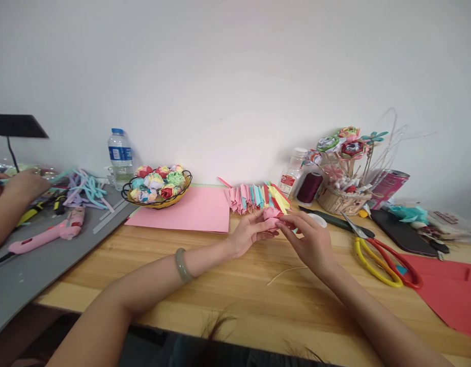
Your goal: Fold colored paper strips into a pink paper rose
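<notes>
A small pink and red folded paper flower (272, 214) is held up above the wooden table, between both hands. My left hand (247, 235) is closed around its left side and underside. From the right, my right hand (310, 243) pinches the flower's edge between thumb and fingertips. Just behind the hands lies a row of folded paper pieces (254, 198) in pink, blue, red and yellow. A thin pale string (284, 272) lies on the table below my right hand, which partly hides a white round object (317, 220).
Scissors (376, 255) and red paper (449, 290) lie at right, near a flower basket (342, 199) and dark thread spool (310, 187). At left are pink sheets (204, 209), a basket of paper balls (159, 204), a water bottle (120, 158), a glue gun (48, 237) and another person's hand (25, 186).
</notes>
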Action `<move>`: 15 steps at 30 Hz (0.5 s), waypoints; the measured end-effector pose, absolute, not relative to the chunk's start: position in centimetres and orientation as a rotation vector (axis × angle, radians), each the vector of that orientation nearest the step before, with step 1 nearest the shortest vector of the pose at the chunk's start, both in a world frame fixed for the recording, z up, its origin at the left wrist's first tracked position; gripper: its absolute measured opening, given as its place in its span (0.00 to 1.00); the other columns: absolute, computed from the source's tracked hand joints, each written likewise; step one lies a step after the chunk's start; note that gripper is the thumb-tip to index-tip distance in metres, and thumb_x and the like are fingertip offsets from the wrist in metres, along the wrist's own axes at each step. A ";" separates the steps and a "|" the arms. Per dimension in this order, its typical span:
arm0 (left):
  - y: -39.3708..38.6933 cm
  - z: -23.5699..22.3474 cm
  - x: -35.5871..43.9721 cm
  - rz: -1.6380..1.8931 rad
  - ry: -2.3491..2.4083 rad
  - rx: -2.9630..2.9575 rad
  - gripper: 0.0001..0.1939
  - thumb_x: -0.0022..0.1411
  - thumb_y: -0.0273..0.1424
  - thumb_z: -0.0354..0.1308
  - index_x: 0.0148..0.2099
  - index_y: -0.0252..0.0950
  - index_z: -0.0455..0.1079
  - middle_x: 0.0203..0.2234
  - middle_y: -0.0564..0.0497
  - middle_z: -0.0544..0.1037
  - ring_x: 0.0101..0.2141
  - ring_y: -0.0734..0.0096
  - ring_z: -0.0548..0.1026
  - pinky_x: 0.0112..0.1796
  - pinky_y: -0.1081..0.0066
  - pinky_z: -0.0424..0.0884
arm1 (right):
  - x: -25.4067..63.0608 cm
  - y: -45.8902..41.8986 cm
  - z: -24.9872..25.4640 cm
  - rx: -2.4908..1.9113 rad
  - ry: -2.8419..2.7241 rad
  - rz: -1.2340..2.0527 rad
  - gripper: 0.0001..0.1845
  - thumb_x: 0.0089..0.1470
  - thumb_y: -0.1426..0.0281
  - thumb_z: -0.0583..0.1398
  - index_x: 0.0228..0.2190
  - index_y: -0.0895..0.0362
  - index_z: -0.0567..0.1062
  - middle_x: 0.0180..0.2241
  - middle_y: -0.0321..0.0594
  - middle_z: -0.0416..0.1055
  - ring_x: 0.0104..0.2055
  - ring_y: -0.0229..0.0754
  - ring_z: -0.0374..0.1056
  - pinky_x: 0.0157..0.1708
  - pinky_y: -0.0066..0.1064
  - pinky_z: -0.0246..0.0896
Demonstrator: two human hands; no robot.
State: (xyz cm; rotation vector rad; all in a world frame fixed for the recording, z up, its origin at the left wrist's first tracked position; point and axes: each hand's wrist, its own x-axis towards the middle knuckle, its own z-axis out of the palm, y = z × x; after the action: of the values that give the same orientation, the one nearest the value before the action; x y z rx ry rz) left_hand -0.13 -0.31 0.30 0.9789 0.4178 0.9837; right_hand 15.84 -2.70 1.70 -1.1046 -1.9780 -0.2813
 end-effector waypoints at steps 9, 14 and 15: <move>-0.4 0.2 0.3 1.124 0.513 0.991 0.19 0.45 0.32 0.64 0.42 0.34 0.69 0.35 0.49 0.73 0.32 0.76 0.72 0.38 0.69 0.69 | 16.1 -2.6 1.4 -1.034 -1.990 -0.367 0.09 0.53 0.69 0.56 0.37 0.55 0.74 0.30 0.41 0.72 0.32 0.40 0.68 0.29 0.30 0.62; -0.2 0.0 0.3 1.170 0.569 0.967 0.20 0.43 0.32 0.65 0.42 0.36 0.68 0.35 0.50 0.73 0.32 0.74 0.72 0.38 0.67 0.69 | 15.6 -2.9 1.9 -1.020 -1.975 -0.204 0.07 0.53 0.69 0.56 0.33 0.54 0.75 0.27 0.40 0.72 0.28 0.38 0.66 0.26 0.29 0.61; -0.2 -0.1 0.3 1.172 0.576 0.972 0.21 0.44 0.32 0.65 0.42 0.36 0.68 0.35 0.50 0.73 0.33 0.74 0.72 0.39 0.66 0.69 | 15.5 -2.9 2.1 -1.032 -1.964 -0.109 0.07 0.53 0.68 0.56 0.31 0.55 0.75 0.26 0.39 0.71 0.26 0.38 0.65 0.24 0.28 0.61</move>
State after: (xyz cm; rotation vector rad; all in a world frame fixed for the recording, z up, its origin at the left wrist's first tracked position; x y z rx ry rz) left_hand 0.34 -0.20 -0.05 0.9723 0.5756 1.1717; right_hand 15.52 -2.89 2.06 -1.0319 -1.9636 -0.1086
